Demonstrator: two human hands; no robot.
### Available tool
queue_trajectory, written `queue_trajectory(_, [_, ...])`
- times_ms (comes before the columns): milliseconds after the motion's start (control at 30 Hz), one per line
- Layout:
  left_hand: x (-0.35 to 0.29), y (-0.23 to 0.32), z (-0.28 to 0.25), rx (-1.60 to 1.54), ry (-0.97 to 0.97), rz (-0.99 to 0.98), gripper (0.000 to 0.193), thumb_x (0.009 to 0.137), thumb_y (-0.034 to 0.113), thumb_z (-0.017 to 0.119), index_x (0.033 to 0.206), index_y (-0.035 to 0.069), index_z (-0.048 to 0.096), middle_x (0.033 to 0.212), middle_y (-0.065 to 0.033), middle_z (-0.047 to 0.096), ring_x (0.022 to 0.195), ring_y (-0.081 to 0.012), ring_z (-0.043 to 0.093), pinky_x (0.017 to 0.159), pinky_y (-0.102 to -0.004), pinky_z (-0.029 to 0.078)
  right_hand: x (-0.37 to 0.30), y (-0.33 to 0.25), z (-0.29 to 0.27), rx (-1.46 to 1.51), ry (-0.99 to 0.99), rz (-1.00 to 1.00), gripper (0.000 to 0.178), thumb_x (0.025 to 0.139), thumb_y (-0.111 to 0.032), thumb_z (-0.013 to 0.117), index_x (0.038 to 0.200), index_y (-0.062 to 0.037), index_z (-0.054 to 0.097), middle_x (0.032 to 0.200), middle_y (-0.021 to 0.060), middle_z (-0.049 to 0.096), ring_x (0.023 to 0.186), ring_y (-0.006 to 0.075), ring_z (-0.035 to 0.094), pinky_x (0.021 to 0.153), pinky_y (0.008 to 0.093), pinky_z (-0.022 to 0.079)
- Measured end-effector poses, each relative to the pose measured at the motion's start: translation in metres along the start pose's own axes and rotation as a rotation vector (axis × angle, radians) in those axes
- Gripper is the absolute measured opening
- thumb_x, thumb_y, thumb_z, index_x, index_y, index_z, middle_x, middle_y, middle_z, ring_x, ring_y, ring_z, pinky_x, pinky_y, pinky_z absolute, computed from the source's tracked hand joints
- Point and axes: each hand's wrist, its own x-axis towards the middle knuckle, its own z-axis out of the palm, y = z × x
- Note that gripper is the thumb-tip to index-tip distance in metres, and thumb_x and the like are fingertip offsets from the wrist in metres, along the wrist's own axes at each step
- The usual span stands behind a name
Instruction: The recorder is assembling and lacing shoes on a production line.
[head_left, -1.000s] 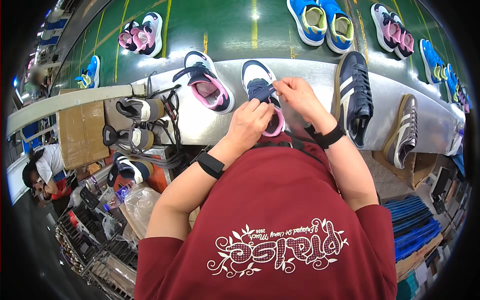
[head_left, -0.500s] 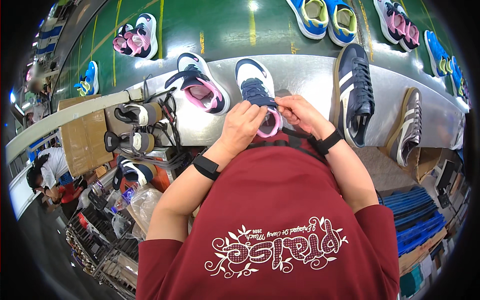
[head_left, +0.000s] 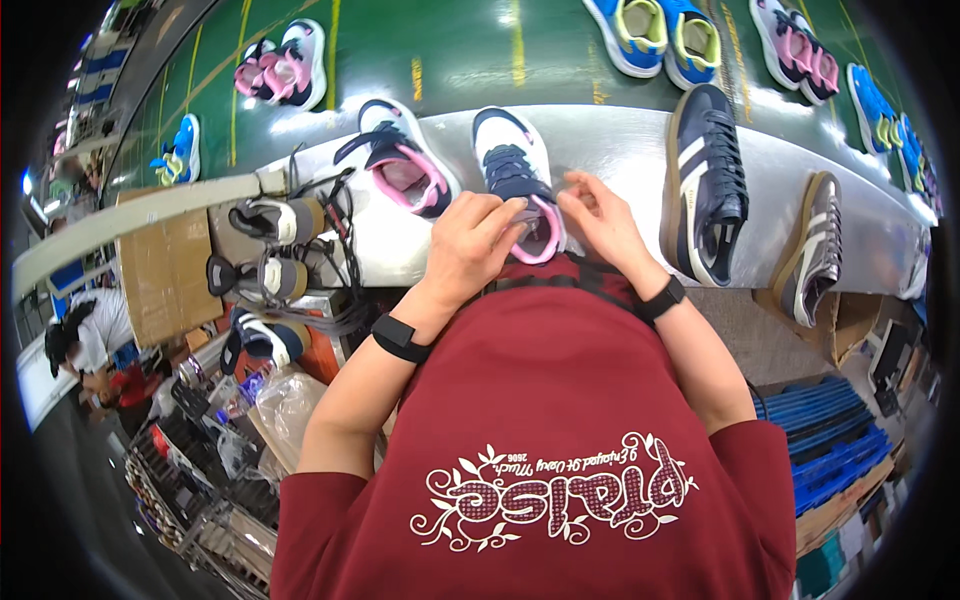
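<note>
A white and navy sneaker (head_left: 507, 150) with a pink-lined opening lies in front of me, its toe pointing away. Its navy strap (head_left: 518, 188) crosses the top flat, below the laces. My left hand (head_left: 465, 242) is at the left side of the opening, thumb and forefinger pinched at the tongue or collar edge. Just right of the shoe, my right hand (head_left: 604, 222) has its fingers bent and apart, with nothing visible in them. The matching sneaker (head_left: 402, 160) sits to the left, its dark strap sticking out loose.
On the metal ledge (head_left: 605, 150) at right stand a navy shoe (head_left: 708, 180) and a grey-brown one (head_left: 818, 245). Several shoe pairs lie on the green surface (head_left: 440, 50) beyond. Small shoes (head_left: 275, 220), dark cords and a cardboard box (head_left: 170, 275) are at left. A person bends farther left.
My right hand has let go of the strap and moved right. The left hand has shifted down to the shoe's opening. The strap now lies across the shoe.
</note>
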Motion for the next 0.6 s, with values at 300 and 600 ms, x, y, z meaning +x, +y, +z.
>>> queue_trajectory(300, [-0.041,-0.047,-0.012,0.260,0.226,-0.333,0.033,0.073,0.017,0.074,0.102,0.006,0.063,0.093,-0.0128,0.061,0.086,-0.0313,0.058,0.084,-0.0418,0.040,-0.007,0.007,0.019,-0.520,0.058,-0.425,0.035,0.090,-0.013,0.052,0.122,0.0023,0.052,0.107,0.0252,0.061,0.095,0.0398,0.061,0.080,0.0429,0.050])
queue_trajectory(600, [-0.072,-0.032,-0.015,0.080,-0.066,-0.243,0.026,0.076,0.015,0.072,0.099,0.006,0.064,0.085,-0.0096,0.063,0.083,-0.0263,0.060,0.077,-0.0374,0.044,0.004,-0.049,-0.010,-0.771,0.278,-0.381,0.029,0.088,-0.008,0.056,0.116,0.0007,0.058,0.102,0.0222,0.064,0.093,0.0391,0.062,0.082,0.0442,0.048])
